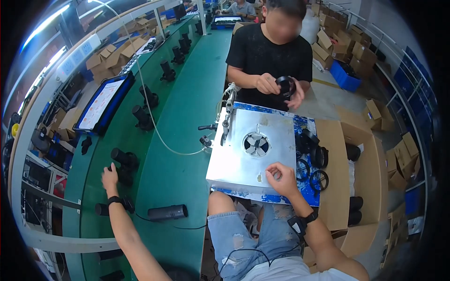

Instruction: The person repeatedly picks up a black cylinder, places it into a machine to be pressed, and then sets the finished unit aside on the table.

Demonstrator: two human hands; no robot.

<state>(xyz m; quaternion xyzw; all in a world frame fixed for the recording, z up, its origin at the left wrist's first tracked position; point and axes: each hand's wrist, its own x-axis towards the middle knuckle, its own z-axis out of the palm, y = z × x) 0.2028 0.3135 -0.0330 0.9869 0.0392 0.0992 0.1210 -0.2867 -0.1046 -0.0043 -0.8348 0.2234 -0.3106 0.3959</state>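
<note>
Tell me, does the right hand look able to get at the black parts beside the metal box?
Likely yes: the right hand is near the black parts; only the edge of the metal box seems to lie between.

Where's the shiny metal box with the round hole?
In the head view, the metal box is just right of centre, between the green table and the black rings.

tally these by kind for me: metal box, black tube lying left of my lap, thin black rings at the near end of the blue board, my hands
metal box: 1
black tube: 1
thin black rings: 2
hands: 2 (left hand, right hand)
total: 6
</note>
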